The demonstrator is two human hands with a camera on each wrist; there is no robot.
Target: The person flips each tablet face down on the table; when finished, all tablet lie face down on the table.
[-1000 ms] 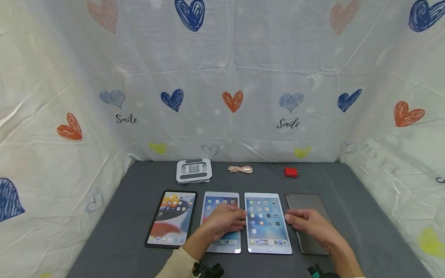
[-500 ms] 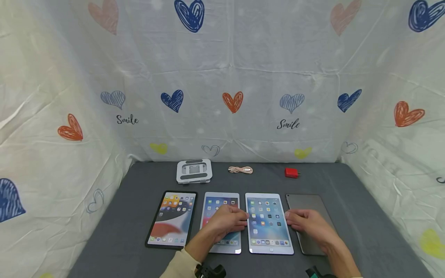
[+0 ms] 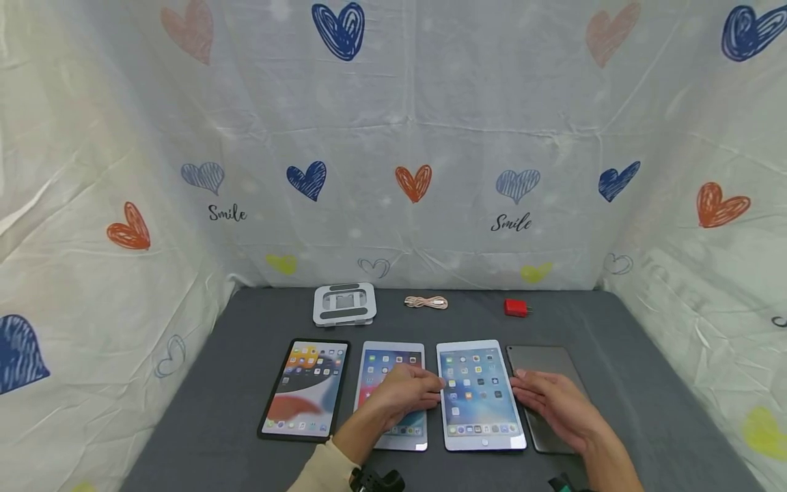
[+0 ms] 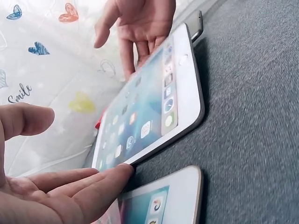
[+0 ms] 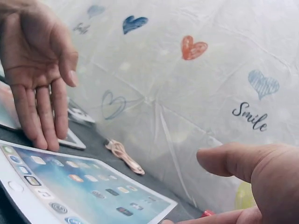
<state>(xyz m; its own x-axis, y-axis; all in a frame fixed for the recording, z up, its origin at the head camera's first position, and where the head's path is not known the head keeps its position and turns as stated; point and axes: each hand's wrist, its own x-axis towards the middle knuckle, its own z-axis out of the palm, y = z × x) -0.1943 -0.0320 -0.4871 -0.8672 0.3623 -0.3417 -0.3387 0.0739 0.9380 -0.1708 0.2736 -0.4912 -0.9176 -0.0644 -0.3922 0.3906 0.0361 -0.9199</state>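
A white tablet (image 3: pixel 481 393) with a lit screen of app icons is between my two hands. My left hand (image 3: pixel 401 395) has straight fingertips at its left edge; in the left wrist view those fingers (image 4: pixel 96 189) reach under the rim, thumb raised apart. At the opposite edge, my right hand (image 3: pixel 556 404) has its fingers extended against the side, thumb also lifted off in the right wrist view. A dark shadow shows beneath the tablet's near edge (image 4: pixel 198 109). Below my left hand lies a second white tablet (image 3: pixel 393 355); a grey tablet (image 3: pixel 544 362), back up, lies partly beneath my right hand.
A black-framed tablet (image 3: pixel 304 389) lies at the left. Along the back of the grey cloth are a folded silver stand (image 3: pixel 344 305), a bundled pale cable (image 3: pixel 426 302) and a red plug adapter (image 3: pixel 516 307). A heart-printed curtain (image 3: pixel 455 225) encloses the table.
The white tablet between my hands has shifted slightly right and looks a little larger and tilted. My right hand's fingers have straightened and its thumb has come off the tablet's edge.
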